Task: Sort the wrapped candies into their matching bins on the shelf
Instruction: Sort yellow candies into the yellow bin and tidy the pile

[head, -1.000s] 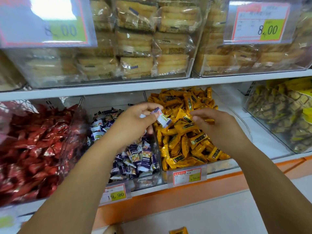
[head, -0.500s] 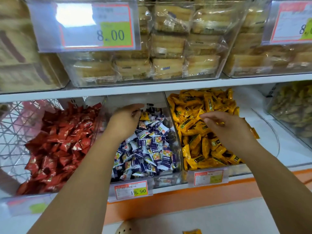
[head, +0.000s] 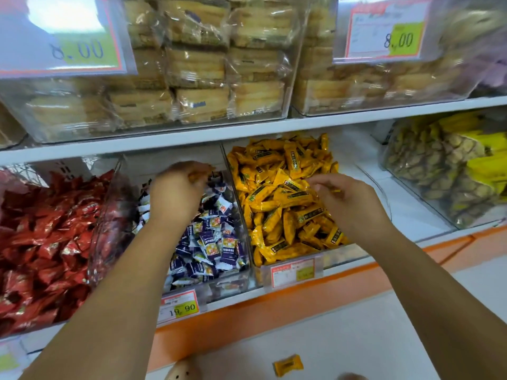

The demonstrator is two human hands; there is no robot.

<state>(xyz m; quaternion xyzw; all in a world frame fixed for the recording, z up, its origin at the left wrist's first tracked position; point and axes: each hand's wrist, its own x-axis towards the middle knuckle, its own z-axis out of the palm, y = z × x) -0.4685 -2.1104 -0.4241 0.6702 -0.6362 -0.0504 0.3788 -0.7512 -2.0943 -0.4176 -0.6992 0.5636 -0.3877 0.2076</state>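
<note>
L grip (head: pixel 177 193) slid over purple bin (head: pixel 230 287); 1 candy (head: pixel 288 365) on floor (head: pixel 356 327).

Price tag (head: pixel 179 305) on the purple candy bin (head: pixel 226 286) front read 19.90. Upper-left tag (head: pixel 63 37) and upper-right tag (head: pixel 381 31) above that bin both read 8.00. Neighbouring tag (head: pixel 292 271), right of it, was illegible.

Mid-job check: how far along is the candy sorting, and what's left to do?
Done: the red candies, purple candies and yellow candies each look unmixed on top. In hand: the left hand curls over the purple candies with something yellowish at its fingertips, too blurred to identify. The right hand curls over the yellow candies, grip unclear. Left: one stray yellow candy on the floor.
</note>
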